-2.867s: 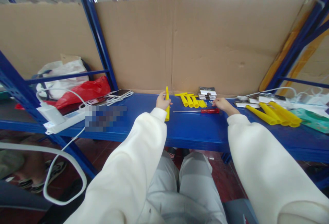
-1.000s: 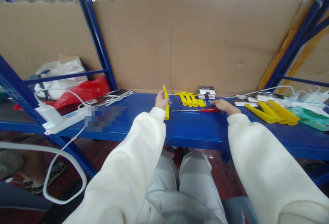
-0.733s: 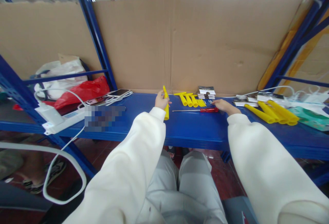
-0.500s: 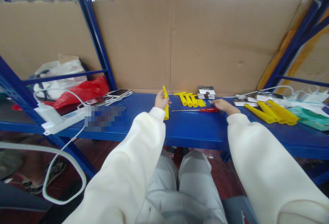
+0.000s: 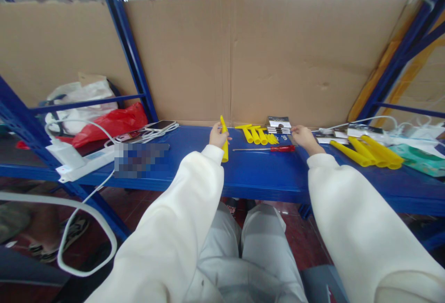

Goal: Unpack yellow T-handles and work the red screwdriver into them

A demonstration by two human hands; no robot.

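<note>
My left hand (image 5: 217,137) is closed around a tapered yellow plastic tube (image 5: 225,155), held upright with its narrow end up. My right hand (image 5: 304,138) has its fingertips pinched together beside the stack of black-and-white cards (image 5: 278,123); whatever they may hold is too small to make out. Just left of those fingers lie tiny silvery pieces (image 5: 285,138). A screwdriver with a red handle (image 5: 282,148) lies between my hands, its shaft pointing left. Behind it rest several yellow T-shaped plastic parts (image 5: 256,136) and smaller yellow pieces (image 5: 272,139).
Several long yellow tubes (image 5: 378,153) and a green packet (image 5: 420,158) lie to the right. On the left are a power strip (image 5: 86,164), a phone (image 5: 161,126), cables and a red bag (image 5: 107,124). Cardboard (image 5: 285,61) walls off the back of the blue shelf (image 5: 264,180).
My right hand has moved slightly back and up, away from the screwdriver's handle and towards the card stack. My left hand keeps the yellow tube in the same place.
</note>
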